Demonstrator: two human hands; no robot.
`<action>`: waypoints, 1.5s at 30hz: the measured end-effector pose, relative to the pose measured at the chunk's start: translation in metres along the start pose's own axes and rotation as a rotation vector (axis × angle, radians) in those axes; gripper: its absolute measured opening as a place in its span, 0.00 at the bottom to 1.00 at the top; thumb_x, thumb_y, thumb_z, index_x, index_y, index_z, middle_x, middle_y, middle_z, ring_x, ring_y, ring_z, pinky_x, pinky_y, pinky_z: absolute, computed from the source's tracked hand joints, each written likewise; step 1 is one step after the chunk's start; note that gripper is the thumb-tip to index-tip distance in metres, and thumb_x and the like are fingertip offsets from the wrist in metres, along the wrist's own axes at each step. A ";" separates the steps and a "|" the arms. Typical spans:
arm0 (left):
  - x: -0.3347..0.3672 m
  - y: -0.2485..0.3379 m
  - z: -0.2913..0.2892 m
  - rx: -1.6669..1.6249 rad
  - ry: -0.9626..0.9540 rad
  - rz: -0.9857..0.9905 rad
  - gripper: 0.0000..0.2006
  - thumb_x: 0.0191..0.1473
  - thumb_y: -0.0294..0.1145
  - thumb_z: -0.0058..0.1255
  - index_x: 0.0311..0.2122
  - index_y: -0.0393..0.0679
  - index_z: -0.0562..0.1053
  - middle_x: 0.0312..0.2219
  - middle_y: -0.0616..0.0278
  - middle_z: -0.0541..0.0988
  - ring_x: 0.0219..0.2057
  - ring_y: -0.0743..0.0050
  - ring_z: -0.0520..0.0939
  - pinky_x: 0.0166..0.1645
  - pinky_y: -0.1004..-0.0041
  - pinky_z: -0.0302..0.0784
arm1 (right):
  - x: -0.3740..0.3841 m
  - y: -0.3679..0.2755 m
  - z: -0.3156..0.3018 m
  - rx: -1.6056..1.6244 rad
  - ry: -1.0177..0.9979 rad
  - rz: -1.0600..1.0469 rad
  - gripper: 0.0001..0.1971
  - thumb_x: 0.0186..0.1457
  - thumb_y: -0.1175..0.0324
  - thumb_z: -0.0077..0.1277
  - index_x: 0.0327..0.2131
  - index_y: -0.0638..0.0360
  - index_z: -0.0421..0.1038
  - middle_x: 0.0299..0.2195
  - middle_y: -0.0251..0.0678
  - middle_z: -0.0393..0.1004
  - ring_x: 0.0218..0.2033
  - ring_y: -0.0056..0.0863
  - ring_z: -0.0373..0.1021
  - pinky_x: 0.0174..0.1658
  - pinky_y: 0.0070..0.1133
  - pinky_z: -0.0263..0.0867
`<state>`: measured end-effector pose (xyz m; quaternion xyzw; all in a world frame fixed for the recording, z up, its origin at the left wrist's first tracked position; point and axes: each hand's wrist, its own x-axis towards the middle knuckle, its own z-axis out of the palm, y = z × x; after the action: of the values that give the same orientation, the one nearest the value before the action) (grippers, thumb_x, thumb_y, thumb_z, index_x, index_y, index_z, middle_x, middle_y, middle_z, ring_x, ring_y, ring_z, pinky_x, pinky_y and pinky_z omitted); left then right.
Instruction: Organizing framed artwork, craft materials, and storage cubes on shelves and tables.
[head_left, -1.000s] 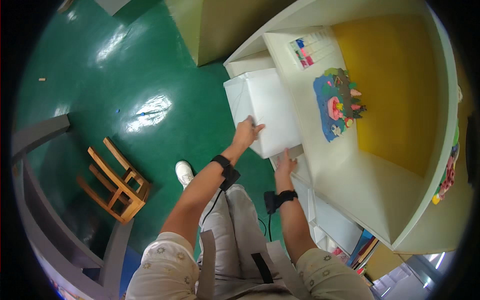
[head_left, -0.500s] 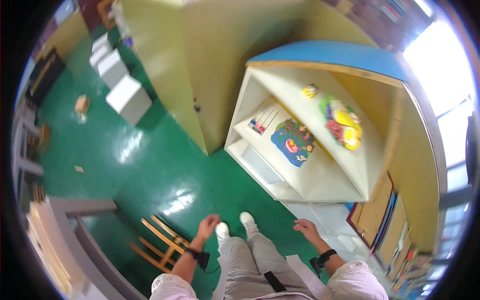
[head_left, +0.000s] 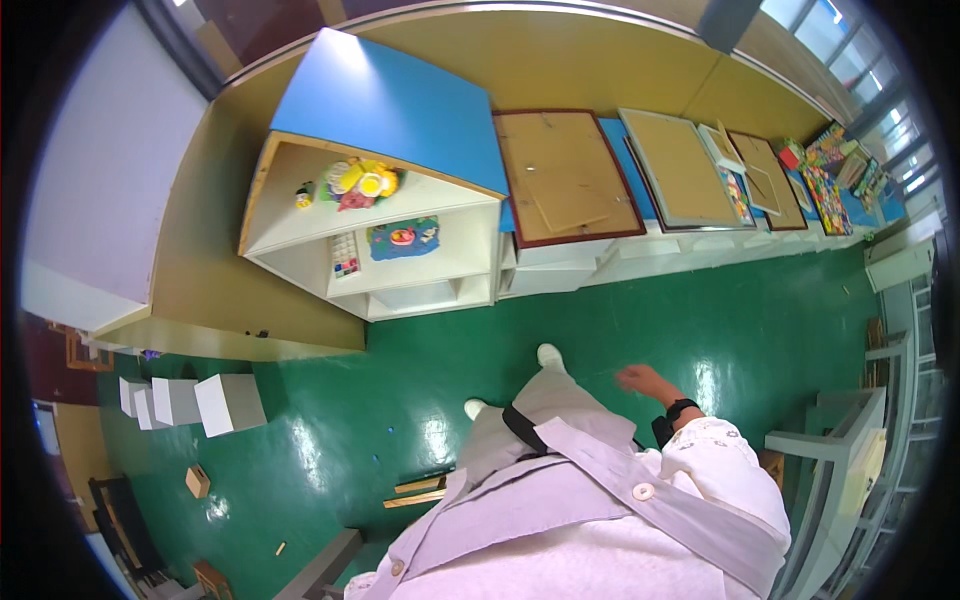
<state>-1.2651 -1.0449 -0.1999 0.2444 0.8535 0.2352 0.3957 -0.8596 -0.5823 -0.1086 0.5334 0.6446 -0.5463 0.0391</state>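
My right hand (head_left: 640,380) hangs over the green floor at the right of my body, with a black strap (head_left: 681,408) round the wrist. Its fingers look loosely apart and nothing shows in them. My left hand is out of view. Ahead of me stands a white shelf unit with a blue top (head_left: 390,110). On its upper shelf sit a small yellow-and-black figure (head_left: 304,195) and a colourful clay piece (head_left: 360,183). A paint set (head_left: 345,254) and a blue clay relief picture (head_left: 403,238) rest on the shelf below.
Framed boards (head_left: 570,180) lean on a long low cabinet to the right, beside colourful craft items (head_left: 830,195). White boxes (head_left: 230,403) stand at left on the green floor (head_left: 640,315). A grey frame stand (head_left: 830,440) is at right, and wooden slats (head_left: 415,498) lie behind me.
My view has turned right, so the shelf unit now lies to the left and the long cabinet shows. My left hand has left the picture; my right hand stays low at my side.
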 end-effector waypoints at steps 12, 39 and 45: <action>0.060 0.276 -0.167 0.194 0.783 0.410 0.06 0.50 0.25 0.40 0.29 0.35 0.68 0.20 0.55 0.74 0.23 0.70 0.76 0.30 0.74 0.70 | -0.032 0.050 -0.228 -0.049 0.855 -0.211 0.09 0.48 0.71 0.43 0.34 0.64 0.68 0.25 0.38 0.73 0.26 0.26 0.70 0.31 0.20 0.64; 0.239 0.670 0.061 1.212 0.116 1.242 0.24 0.52 0.42 0.38 0.52 0.44 0.55 0.49 0.48 0.60 0.48 0.43 0.64 0.44 0.61 0.69 | 0.154 -0.136 -0.218 -0.897 0.464 -1.156 0.18 0.41 0.72 0.44 0.41 0.60 0.65 0.46 0.38 0.62 0.49 0.41 0.57 0.50 0.33 0.56; 0.224 0.723 -0.038 0.209 0.237 1.156 0.14 0.51 0.30 0.40 0.44 0.42 0.63 0.33 0.50 0.73 0.33 0.50 0.74 0.36 0.68 0.70 | 0.105 -0.211 -0.271 -0.691 0.495 -1.167 0.19 0.35 0.74 0.52 0.37 0.60 0.67 0.39 0.37 0.67 0.44 0.36 0.63 0.49 0.33 0.57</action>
<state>-1.2553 -0.3606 0.1269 0.6788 0.6390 0.3529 0.0798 -0.9141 -0.2775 0.0730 0.1676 0.9503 -0.1065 -0.2397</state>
